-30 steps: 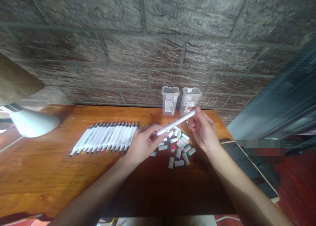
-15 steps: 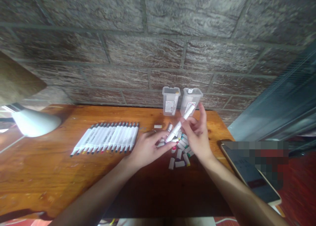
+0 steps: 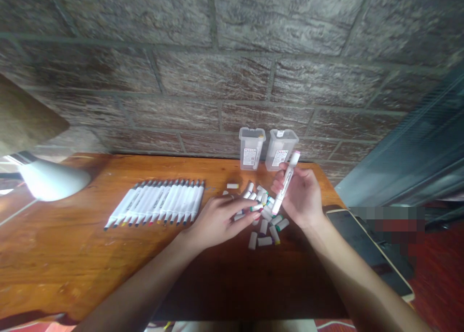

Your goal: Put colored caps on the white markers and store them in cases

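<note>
My right hand (image 3: 302, 194) grips a white marker (image 3: 285, 184) with its fingers and thumb. The marker stands tilted, a pink-ended cap at its top and a pinkish tip at its lower end. My left hand (image 3: 221, 221) is over the left side of a pile of loose white marker caps (image 3: 264, 225). Between its thumb and forefinger is a green-ended marker cap (image 3: 256, 208), apparently pinched. Other caps under the left fingers are partly hidden. Left of that hand, several white markers (image 3: 159, 201) lie side by side in a row, their dark tips showing.
Two clear plastic containers (image 3: 251, 146) stand at the back by the brick wall (image 3: 181, 76). A single cap (image 3: 232, 186) lies apart from the pile. On the left is a white lamp base (image 3: 54, 180); a phone-like device (image 3: 369, 250) lies at the right edge.
The marker has moved right in my right hand and turned more upright, its label now showing. My left hand has let go of its lower end and is now at the caps.
</note>
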`<state>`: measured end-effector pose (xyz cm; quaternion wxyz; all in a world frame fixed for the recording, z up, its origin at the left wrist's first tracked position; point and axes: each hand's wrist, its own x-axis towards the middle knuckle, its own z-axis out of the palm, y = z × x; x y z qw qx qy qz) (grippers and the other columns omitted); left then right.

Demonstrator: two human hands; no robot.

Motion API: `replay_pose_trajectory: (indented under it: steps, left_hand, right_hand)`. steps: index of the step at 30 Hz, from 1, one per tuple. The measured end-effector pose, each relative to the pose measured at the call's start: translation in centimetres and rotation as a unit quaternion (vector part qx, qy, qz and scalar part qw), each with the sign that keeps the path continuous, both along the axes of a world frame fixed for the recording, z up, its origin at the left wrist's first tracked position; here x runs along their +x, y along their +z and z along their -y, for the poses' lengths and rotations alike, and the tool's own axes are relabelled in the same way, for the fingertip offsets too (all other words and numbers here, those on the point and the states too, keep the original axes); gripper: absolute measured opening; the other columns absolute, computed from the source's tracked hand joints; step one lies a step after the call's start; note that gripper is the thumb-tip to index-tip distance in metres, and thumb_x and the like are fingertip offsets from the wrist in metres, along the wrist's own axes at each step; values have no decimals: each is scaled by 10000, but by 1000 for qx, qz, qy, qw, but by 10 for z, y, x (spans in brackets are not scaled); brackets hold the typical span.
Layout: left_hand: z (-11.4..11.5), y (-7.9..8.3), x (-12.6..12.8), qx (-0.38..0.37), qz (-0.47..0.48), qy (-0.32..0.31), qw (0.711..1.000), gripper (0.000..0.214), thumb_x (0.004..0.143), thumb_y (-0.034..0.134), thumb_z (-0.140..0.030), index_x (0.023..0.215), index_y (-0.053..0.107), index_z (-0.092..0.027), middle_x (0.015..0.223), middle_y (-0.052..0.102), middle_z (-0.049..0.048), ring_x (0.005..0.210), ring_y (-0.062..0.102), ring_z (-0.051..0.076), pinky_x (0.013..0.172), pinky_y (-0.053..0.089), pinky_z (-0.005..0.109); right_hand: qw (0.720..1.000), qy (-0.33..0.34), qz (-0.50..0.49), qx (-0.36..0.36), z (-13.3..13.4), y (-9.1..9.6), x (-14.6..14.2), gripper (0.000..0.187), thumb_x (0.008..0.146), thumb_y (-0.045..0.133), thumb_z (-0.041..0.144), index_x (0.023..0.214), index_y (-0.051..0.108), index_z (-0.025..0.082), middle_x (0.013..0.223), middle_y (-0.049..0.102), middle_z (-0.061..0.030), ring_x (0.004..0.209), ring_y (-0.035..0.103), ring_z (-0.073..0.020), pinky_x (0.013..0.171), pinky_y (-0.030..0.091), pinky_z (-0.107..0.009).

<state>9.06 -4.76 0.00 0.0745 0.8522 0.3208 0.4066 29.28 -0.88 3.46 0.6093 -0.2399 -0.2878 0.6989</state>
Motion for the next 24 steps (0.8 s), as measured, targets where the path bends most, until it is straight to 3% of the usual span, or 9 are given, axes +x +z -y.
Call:
replay_pose_trajectory:
  steps: [3,7,12,17,24]
  left_hand:
    - [0,0,0,10,3,2,1000,142,891,694,-247,1017,705,-183,794,745,-4,687,691,117,659,516,207]
    - [-1,0,0,17,-3,7,1000,136,895,687,-233,1018,708,-178,815,756,2,684,692,117,648,512,207]
    - [-2,0,-1,16,-3,10,1000,131,898,680,-229,1011,712,-171,838,766,24,706,704,131,667,520,217]
    - [-3,0,-1,22,-6,13,1000,130,890,685,-232,994,726,-166,782,756,28,665,695,135,638,514,220]
    - [-2,1,-1,28,5,18,999,116,889,682,-200,985,731,-156,825,772,47,679,704,135,639,511,212]
  right_hand:
    - [999,47,-10,-3,2,2,3,507,861,508,652,710,629,183,513,387,44,464,345,-91,482,398,-221]
    - [994,106,-17,4,1,1,8,725,768,385,896,527,462,216,433,217,82,398,201,-79,417,330,-229]
    - [989,146,-3,20,-1,0,10,735,759,442,872,434,287,231,383,136,96,346,134,-62,372,220,-236]
    - [987,159,10,25,1,0,9,654,747,508,741,413,259,237,366,136,93,325,174,-58,381,178,-243]
    - [986,164,5,38,6,2,8,608,744,491,696,415,250,245,363,135,92,319,174,-60,382,161,-253]
